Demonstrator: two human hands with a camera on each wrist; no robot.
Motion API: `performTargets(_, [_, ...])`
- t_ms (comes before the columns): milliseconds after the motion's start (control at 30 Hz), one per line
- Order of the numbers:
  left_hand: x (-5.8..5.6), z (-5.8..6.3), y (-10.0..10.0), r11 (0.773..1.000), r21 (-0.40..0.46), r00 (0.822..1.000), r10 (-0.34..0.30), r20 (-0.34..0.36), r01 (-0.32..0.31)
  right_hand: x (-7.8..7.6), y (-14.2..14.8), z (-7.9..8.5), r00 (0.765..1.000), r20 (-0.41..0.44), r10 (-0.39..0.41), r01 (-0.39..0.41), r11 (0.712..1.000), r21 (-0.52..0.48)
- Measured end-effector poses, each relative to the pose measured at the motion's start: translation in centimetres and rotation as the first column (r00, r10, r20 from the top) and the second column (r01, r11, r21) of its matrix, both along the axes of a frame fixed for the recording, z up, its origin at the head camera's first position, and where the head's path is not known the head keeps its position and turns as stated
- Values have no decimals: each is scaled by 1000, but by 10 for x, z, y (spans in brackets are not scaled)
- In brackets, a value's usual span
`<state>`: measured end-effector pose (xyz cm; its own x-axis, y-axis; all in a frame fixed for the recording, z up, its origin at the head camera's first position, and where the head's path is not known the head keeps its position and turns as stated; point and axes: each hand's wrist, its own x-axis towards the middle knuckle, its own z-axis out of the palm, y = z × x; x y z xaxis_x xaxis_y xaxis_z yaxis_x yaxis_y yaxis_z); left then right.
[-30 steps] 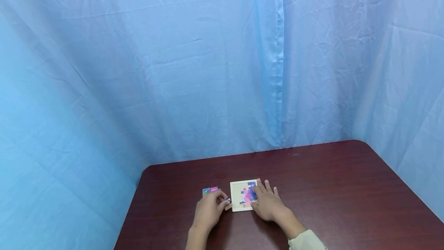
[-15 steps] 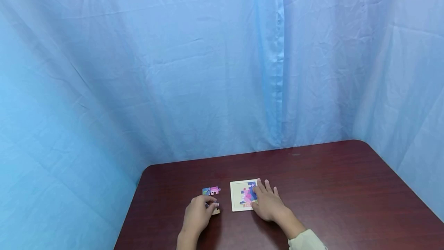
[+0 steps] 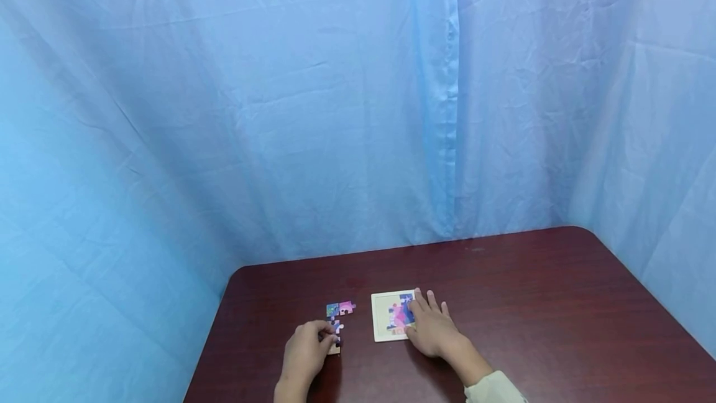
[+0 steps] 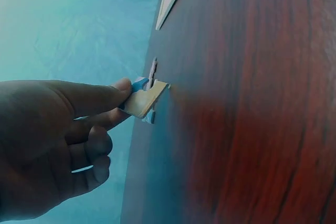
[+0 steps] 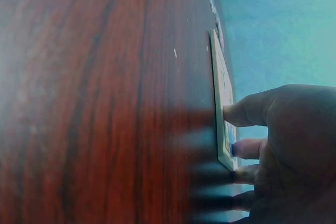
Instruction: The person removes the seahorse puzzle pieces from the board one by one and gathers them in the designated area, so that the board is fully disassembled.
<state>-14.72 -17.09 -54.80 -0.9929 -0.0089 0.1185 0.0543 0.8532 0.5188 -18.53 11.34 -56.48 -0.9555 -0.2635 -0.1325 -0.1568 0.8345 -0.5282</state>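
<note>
My left hand [image 3: 304, 353] pinches a jigsaw piece [image 4: 140, 102] between thumb and index finger, beside other loose pieces. The held piece shows a tan edge and a little blue, and is tilted in the left wrist view. My right hand [image 3: 435, 329] rests on the right side of a cream puzzle tray [image 3: 381, 313], fingers spread and fairly straight. Joined pieces with a pink figure [image 3: 399, 316] lie in the tray's right part, partly hidden by that hand. In the right wrist view, the thumb touches the tray [image 5: 217, 95].
Left of the tray lie a green-and-blue piece [image 3: 332, 310], a pink piece [image 3: 346, 308] and a purple-and-white piece [image 3: 337, 326]. They stand on a dark red-brown table [image 3: 514, 303]. Blue curtains [image 3: 347, 142] hang behind and at the sides.
My left hand has moved left and toward me, away from the tray, taking the piece along. The loose pieces it covered now show. My right hand stays on the tray.
</note>
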Motion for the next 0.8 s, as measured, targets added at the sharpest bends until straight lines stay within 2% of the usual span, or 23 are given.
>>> performTargets(233, [-5,-5,4,996,-76,998,37,-48,-41,1,-1,3,1000,2,0,0,1000,12])
performTargets(533, [-7,-2,6,996,-61,998,66,-8,-66,1,0,2,1000,-4,0,0,1000,14])
performTargets(800, [-7,-4,8,997,-30,998,66,-19,-66,1,1,2,1000,4,-1,1,1000,10])
